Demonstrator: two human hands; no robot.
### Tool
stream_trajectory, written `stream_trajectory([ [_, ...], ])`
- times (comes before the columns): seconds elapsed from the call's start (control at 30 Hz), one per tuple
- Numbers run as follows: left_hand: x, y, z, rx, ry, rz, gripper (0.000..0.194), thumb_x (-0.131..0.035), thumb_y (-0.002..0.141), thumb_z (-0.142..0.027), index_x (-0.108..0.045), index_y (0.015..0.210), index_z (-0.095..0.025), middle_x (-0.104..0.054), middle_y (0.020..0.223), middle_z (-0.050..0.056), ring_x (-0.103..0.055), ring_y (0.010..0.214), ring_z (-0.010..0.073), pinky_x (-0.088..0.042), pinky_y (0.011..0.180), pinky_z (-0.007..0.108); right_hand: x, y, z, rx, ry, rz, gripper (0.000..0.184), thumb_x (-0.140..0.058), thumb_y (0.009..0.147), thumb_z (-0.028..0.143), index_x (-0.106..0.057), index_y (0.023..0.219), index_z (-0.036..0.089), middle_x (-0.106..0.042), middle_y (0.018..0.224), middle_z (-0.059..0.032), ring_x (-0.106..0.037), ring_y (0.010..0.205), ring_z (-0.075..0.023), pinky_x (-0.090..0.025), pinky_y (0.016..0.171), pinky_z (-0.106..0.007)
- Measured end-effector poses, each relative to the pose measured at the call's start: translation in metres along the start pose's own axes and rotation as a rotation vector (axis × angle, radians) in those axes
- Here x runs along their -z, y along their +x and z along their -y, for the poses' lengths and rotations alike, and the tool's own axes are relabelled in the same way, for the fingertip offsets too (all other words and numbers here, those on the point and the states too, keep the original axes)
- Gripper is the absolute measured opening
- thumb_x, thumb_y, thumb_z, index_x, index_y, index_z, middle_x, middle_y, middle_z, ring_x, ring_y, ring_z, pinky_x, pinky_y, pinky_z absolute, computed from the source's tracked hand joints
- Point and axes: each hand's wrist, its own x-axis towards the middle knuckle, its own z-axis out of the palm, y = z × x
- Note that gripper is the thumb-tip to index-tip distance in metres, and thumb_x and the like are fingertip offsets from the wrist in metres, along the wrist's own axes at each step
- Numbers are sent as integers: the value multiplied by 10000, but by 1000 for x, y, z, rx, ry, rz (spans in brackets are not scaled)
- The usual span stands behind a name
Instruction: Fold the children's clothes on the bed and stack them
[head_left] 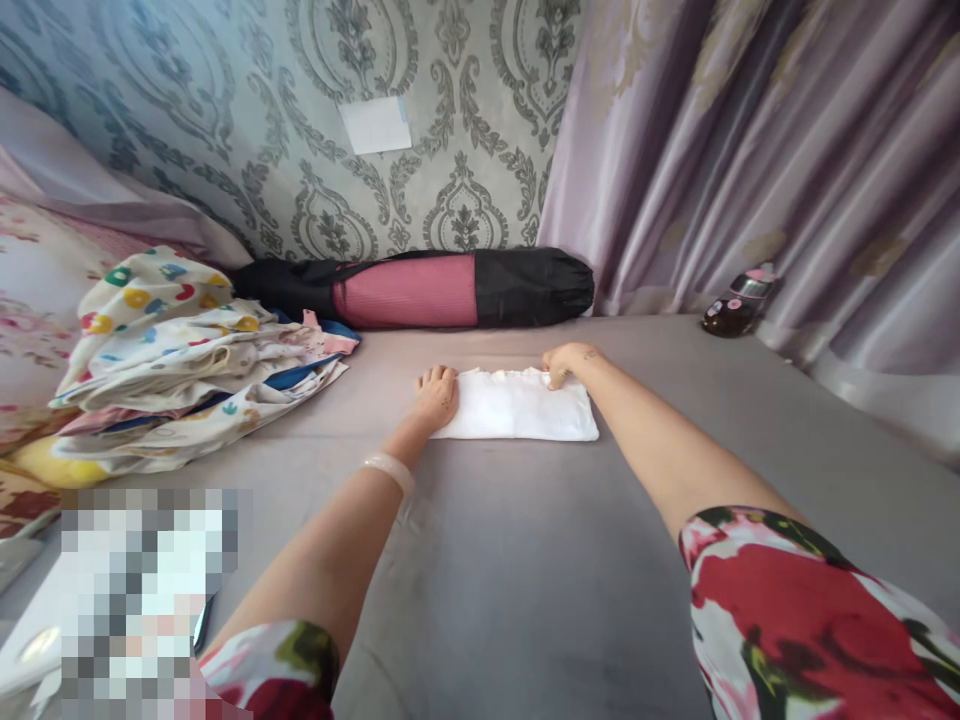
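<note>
A white cloth (510, 408), folded into a long flat rectangle, lies on the grey sheet in front of me. Its far edge looks gathered or ruffled. Over its left end rests my left hand (437, 397), flat, fingers stretched out toward the wall. At the far right edge my right hand (564, 364) is closed, thumb and curled fingers pinching the fabric. What sort of garment or linen the cloth is, I cannot tell.
A grey-sheeted bed (525, 560) spreads beneath everything. Patterned fabrics (172, 350) are piled at the left. Along the wall lies a pink and black rolled bag (409, 290). A dark bottle (739, 303) stands by the purple curtain (675, 150). Something at the lower left is blurred out.
</note>
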Motion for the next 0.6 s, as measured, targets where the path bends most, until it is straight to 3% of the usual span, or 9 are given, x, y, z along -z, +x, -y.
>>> stream_trajectory([
  [0.23,1,0,0,-33,-33,1,310,-281,962,-220,-508,1169,-172,-574,1239,125,-480,1184,252,-315,1042,449,-16,-13,-2,-49,110,-115,471,-735,740,193,-637,1200,170,-649,1220,-116,-637,1053,-257,-490,857,-326],
  [0.43,13,0,-10,-52,84,43,325,-319,926,-169,-497,1197,-151,-585,1208,165,-517,1153,272,-323,1014,453,-56,-54,5,-29,143,-427,378,-488,924,183,-498,1301,153,-585,1307,-176,-553,1201,-259,-396,977,-360],
  [0.53,27,-3,-19,-78,118,44,401,-411,847,-99,-497,1237,-131,-582,1204,189,-517,1153,295,-329,994,455,-69,-71,11,-5,130,-554,345,-407,936,108,-503,1262,167,-604,1273,-171,-526,1223,-242,-322,1031,-382],
  [0.6,38,-6,-22,-91,145,41,401,-432,822,-86,-538,1205,-141,-584,1192,190,-513,1157,303,-335,980,455,-71,-79,10,11,133,-609,326,-394,935,96,-524,1221,180,-622,1239,-161,-544,1185,-239,-340,1000,-379],
])
